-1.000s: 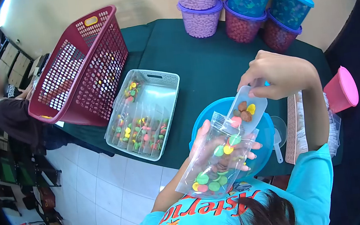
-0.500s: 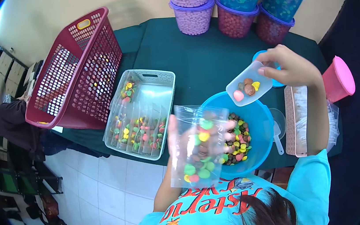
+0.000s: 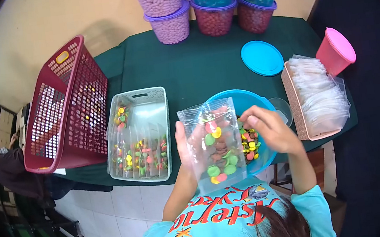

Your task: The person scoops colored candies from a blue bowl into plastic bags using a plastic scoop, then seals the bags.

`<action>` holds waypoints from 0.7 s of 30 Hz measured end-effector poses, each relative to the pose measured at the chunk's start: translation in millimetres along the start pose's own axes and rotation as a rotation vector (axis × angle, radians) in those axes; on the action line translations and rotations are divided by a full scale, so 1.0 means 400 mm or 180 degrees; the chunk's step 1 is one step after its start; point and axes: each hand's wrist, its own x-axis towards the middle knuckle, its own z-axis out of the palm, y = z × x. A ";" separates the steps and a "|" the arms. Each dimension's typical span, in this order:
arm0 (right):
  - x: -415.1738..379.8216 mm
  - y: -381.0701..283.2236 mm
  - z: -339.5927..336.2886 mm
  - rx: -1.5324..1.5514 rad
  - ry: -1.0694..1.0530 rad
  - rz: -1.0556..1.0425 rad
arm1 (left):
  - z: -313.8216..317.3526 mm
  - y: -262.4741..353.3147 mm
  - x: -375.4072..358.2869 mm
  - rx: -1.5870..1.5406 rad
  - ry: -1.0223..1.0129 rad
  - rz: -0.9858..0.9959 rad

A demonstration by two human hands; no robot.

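Observation:
My left hand (image 3: 184, 145) holds up a clear plastic zip bag (image 3: 222, 157), its fingers behind the film. Pink, yellow, green and brown button-shaped candies lie inside the bag. To its right, my right hand (image 3: 271, 130) is over the blue tub (image 3: 266, 159) with its fingers bent together. What those fingers hold, if anything, is hidden. More candies (image 3: 250, 144) of the same colours fill the bottom of the tub. The white scoop cannot be seen.
A pale basket (image 3: 167, 135) of filled bags stands left, beside a tall maroon basket (image 3: 94, 101). Right are a clear bowl (image 3: 282, 108), a basket of flat bags (image 3: 314, 95), a blue lid (image 3: 262, 58) and a pink tub (image 3: 334, 50). Stacked tubs (image 3: 213, 15) line the back. A person (image 3: 15, 171) is far left.
My right hand has come down and left to the blue tub, and the white scoop with candies it held is out of sight. The bag stays in my left hand. The view has shifted.

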 end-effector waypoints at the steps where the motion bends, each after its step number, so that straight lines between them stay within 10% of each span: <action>1: -0.007 0.003 0.024 0.0174 0.0193 -0.0136 | 0.014 0.001 0.001 0.0916 0.0301 -0.0137; 9: -0.023 0.031 0.106 0.1093 0.1134 -0.0504 | 0.003 -0.044 0.008 0.1644 -0.0264 0.1123; 21: 0.019 0.061 0.070 0.2108 0.0663 -0.0360 | 0.032 -0.074 0.010 0.2297 0.1173 0.1741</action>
